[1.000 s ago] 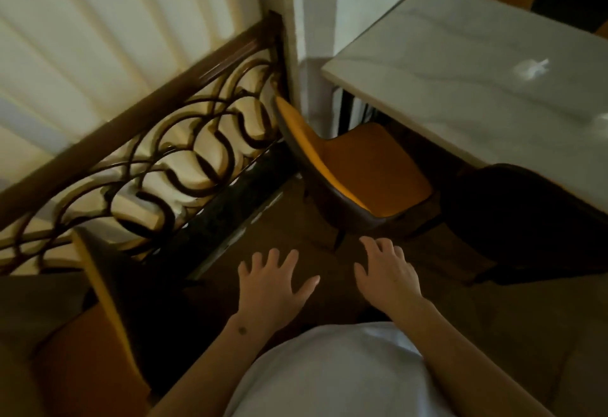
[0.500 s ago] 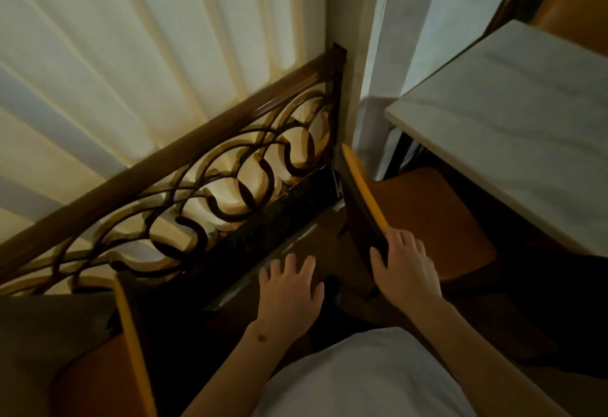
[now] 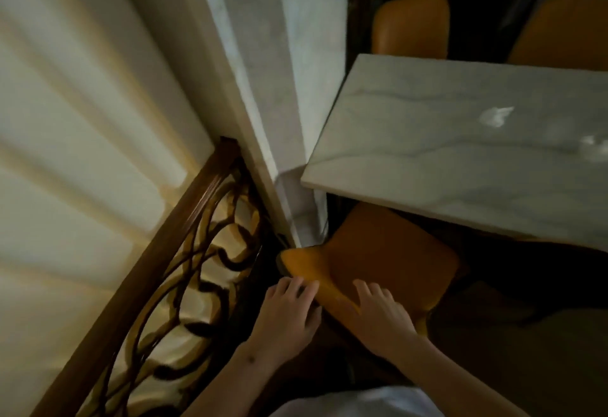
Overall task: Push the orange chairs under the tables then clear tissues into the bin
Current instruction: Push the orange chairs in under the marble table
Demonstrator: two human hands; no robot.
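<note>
Orange chair (image 3: 388, 262) sits at the near edge of the marble surface (image 3: 460, 153), its seat partly tucked beneath the overhang and its backrest toward the person. Both hands rest on the top rim of that backrest. The left hand (image 3: 289, 314) lies flat on the rim's left end, fingers (image 3: 296, 285) spread and only slightly curled, pressing rather than clamped around anything. The right hand (image 3: 385, 318) lies further right on the rim, palm down, fingers extended over the orange padding; its grip is likewise apart and flat, not wrapped around the rim.

The chair is upholstered in orange with a darker shell on the back. Its seat is roughly square and faces in under the surface, so the front-to-back axis runs from lower left to upper right. The backrest's left corner is just beside the base of a pale marble pillar (image 3: 279, 87).

On the surface, toward the right, lie two crumpled white tissues (image 3: 495, 116), blurred. Beyond the far edge stand two more orange chairs (image 3: 411, 26). To the left runs a wooden railing (image 3: 184, 219) with dark scrollwork, backed by pale curtains (image 3: 82, 104). A white garment (image 3: 362, 403) shows at the bottom edge.
</note>
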